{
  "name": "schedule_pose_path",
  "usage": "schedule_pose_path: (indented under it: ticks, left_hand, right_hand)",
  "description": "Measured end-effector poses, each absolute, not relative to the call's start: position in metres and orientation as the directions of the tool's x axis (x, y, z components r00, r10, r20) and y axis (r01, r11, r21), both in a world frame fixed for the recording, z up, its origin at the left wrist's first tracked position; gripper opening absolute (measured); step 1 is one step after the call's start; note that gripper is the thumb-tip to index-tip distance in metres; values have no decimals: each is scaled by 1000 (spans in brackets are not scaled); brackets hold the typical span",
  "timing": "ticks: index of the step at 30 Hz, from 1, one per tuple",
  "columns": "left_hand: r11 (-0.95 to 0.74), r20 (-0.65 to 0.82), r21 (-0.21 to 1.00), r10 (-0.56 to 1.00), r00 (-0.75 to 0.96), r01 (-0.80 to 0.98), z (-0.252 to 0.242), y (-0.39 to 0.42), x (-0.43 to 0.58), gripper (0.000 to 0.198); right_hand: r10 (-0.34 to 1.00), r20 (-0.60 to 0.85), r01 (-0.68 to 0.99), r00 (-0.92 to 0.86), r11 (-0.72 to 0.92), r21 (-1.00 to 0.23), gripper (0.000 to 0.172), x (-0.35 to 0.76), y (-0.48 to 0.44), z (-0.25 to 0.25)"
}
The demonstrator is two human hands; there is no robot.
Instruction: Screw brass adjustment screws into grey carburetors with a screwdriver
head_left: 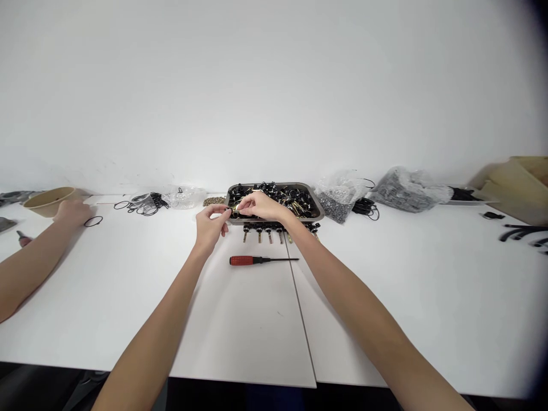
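At the front left corner of a metal tray, my two hands meet. Between the thumb and fingertips of my left hand is a small black part with a brass-coloured end. My right hand pinches at that brass end, its fingers closed; the exact shape of the part is too small to tell. Many black-headed pieces with brass shanks fill the tray. In front of it lies a row of similar pieces, shanks toward me. Nearer still rests a screwdriver with a red and black handle.
Brass bits lie left of the tray. To the right are plastic bags of small metal parts and black cord loops. Another person's hand touches a tan bowl at left. Black tubes lie far right.
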State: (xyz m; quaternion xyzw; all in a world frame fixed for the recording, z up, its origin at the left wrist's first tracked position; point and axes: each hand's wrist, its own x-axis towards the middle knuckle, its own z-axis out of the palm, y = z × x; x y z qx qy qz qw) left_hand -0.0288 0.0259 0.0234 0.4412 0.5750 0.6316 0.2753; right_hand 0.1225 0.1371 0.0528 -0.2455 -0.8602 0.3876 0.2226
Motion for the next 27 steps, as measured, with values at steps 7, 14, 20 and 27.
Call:
schedule_pose_path:
  ticks: [7, 14, 20, 27]
  left_hand:
    - [-190, 227, 973, 874, -429, 127, 22, 27, -27, 36]
    - [-178, 195, 981, 876, -441, 80, 21, 28, -29, 36]
    - [-170, 156, 985, 911, -381, -5, 23, 25, -30, 40]
    - [-228, 178, 970, 897, -405, -81, 22, 28, -29, 35]
  right_hand:
    - [591, 181, 248, -786, 570, -783, 14, 122, 137, 54]
    - [580, 157, 225, -799, 531, -817, 17, 122, 134, 55]
    - [589, 165, 181, -791, 483, -857, 12, 121, 130, 58]
    - [682, 225, 195, -695, 481, -854, 11, 121, 126, 61]
